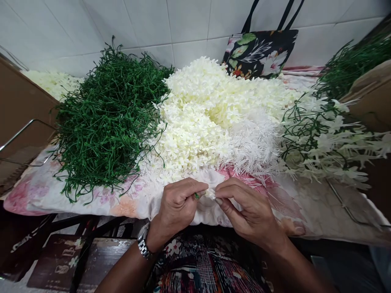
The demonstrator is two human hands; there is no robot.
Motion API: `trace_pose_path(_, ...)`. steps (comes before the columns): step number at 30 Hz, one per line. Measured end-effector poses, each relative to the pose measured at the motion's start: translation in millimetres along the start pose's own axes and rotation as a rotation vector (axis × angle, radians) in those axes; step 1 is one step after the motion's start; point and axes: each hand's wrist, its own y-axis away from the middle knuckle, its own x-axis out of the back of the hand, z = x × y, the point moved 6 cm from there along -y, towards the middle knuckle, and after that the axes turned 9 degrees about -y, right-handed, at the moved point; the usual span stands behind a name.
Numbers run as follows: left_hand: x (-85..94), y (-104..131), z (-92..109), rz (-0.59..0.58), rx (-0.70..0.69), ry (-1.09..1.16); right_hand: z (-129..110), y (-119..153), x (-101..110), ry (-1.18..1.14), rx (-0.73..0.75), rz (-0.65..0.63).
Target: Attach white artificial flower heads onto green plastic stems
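Note:
My left hand (180, 202) is closed around a green plastic stem (196, 196), of which only a short bit shows at the thumb. Facing it, my right hand (247, 207) pinches a small white artificial flower (210, 193) between thumb and fingertips. The flower sits between the two hands, close to the stem's end; whether they are joined is hidden by my fingers. Beyond my hands lies a heap of loose white blossoms (192, 134). A pile of thin white spiky pieces (256, 140) lies to its right, and a big tangle of green stems (110, 110) to its left.
Assembled white flowers on green stems (330, 142) lie at the right, by a cardboard box (371, 87). Another box (24, 97) stands at the left. A black floral bag (259, 55) leans on the tiled wall. The flowered cloth (97, 199) covers the table.

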Motion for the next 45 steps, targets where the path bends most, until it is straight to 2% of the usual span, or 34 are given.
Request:
trace_pose_path(4, 7.2, 1.4, -1.6, 0.106, 0.016, -0.006, 1.8, 2.1, 5.3, 0.031, -0.004, 0.031)
trace_pose_path(7, 9.3, 3.0, -2.4, 0.136, 0.028, 0.01, 4.5, 3.1, 7.6, 0.142, -0.005, 0.048)
trace_pose_path(12, 13.1, 7.2, -2.6, 0.155, 0.023, 0.014, 11.6, 5.8, 6.6, 0.403, -0.022, -0.042)
trace_pose_path(17, 15.1, 13.0, 1.2, 0.135, -0.05, -0.001, -2.7, 0.6, 17.8, 0.241, -0.063, 0.055)
trace_pose_path(21, 12.8, 15.8, 4.5, 0.103, -0.075, -0.011, -19.3, -7.6, 6.5, 0.126, -0.041, -0.04)
trace_pose_path(25, 10.0, 15.8, 6.8, 0.093, -0.08, 0.003, -23.2, -10.3, -5.8, 0.164, -0.007, -0.121)
trace_pose_path(31, 0.2, 14.4, 6.2, 0.037, 0.025, 0.022, -19.1, -9.2, -11.0, 0.204, -0.003, -0.134)
trace_pose_path(37, -5.6, 19.8, -7.0, 0.036, 0.308, 0.08, -13.2, -9.3, -12.3, 0.177, -0.038, -0.093)
trace_pose_path(41, -8.1, 20.2, -5.8, -0.083, 0.353, 0.108, -9.6, -6.9, -13.0, 0.155, -0.044, -0.064)
trace_pose_path(45, -6.6, 21.9, -5.2, -0.087, 0.349, 0.142, -8.6, -5.3, -12.4, 0.161, -0.042, -0.061)
